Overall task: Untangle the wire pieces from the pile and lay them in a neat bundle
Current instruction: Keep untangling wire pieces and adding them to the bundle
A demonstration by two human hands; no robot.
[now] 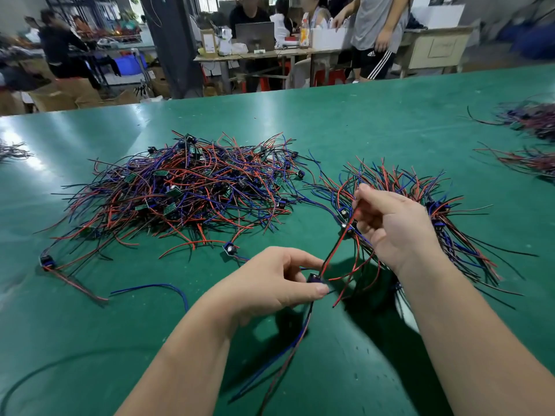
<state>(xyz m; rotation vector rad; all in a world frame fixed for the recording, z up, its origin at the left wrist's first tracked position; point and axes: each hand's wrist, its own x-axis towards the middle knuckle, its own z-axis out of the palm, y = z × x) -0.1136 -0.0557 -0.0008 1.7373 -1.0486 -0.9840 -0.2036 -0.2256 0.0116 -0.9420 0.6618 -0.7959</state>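
Left hand [270,283] and right hand [393,226] pinch one wire piece [334,253] over the green table [375,121], crowded desks [258,54] beyond

Green table [390,115], laptop [255,36], orange bottle [304,35], blue crate [129,63]

Bare left forearm [186,355], bare right forearm [456,331], ungloved left hand [270,283], ungloved right hand [393,229], short plain thumbnail [322,289]
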